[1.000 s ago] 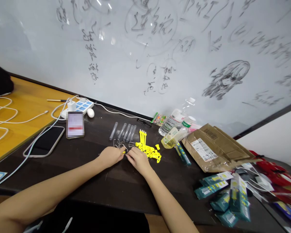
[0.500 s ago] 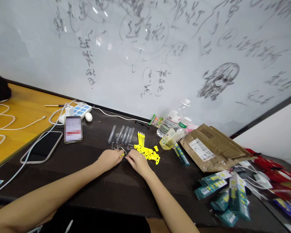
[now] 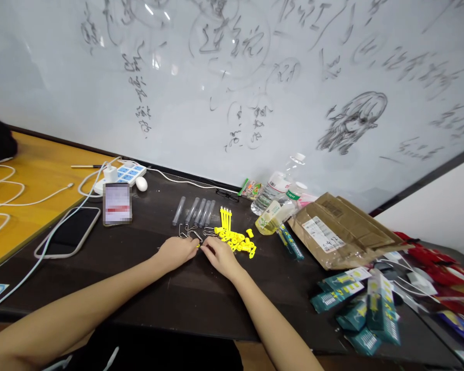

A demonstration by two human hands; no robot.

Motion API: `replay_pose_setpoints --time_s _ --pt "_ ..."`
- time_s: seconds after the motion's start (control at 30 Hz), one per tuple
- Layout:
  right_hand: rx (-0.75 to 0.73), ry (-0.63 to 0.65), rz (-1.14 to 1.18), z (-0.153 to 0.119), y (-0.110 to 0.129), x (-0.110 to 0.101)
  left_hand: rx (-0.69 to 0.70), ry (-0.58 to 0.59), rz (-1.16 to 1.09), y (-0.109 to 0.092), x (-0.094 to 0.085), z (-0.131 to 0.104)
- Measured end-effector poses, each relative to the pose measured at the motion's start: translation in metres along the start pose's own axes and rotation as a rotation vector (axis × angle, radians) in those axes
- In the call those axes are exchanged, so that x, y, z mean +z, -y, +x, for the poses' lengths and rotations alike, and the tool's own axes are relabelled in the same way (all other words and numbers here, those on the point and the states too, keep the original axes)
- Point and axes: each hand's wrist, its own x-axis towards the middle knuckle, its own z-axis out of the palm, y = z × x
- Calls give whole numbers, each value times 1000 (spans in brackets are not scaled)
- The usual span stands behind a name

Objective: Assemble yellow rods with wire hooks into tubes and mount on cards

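Note:
My left hand (image 3: 179, 251) is closed at the middle of the dark table (image 3: 170, 304), pinching a small yellow piece (image 3: 198, 246) that mostly hides behind the fingers. Right beside it, my right hand (image 3: 218, 254) has its fingers pressed together near that piece; anything between them is too small to make out. Bent metal hooks (image 3: 191, 232) lie just beyond the hands. Behind those rest several clear tubes (image 3: 201, 212). Several slim yellow sticks (image 3: 226, 219) and a heap of small yellow parts (image 3: 237, 241) lie beyond and to the right of my right hand.
On the left are a phone (image 3: 67, 232), a second upright device (image 3: 117, 204), a power strip (image 3: 128, 173) and white cables. To the right stand bottles (image 3: 272, 190), a cardboard parcel (image 3: 332, 232) and green boxes (image 3: 381, 306). A whiteboard (image 3: 178, 103) rises behind.
The view has shifted slightly. Both hands stay close together in nearly the same place, with only small finger movement.

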Motion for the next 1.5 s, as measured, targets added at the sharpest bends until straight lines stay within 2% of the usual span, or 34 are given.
replay_pose_setpoints --time_s 0.23,0.43,0.67,0.83,1.07,1.23,1.5 --pt "99 8 171 -1 -1 5 42 19 -14 2 4 -1" --pt "151 -2 276 1 -1 10 93 8 59 0 3 0" --pt "208 -46 299 2 1 16 77 10 98 -3 4 0" --pt "216 -71 221 2 5 20 51 48 99 -5 4 0" --pt "167 -98 29 1 16 18 -3 107 66 -9 -5 0" --pt "84 -75 -113 0 18 16 -113 116 -46 -6 -8 1" --pt "-55 -136 -269 -2 10 22 -124 104 -26 -6 -16 1"
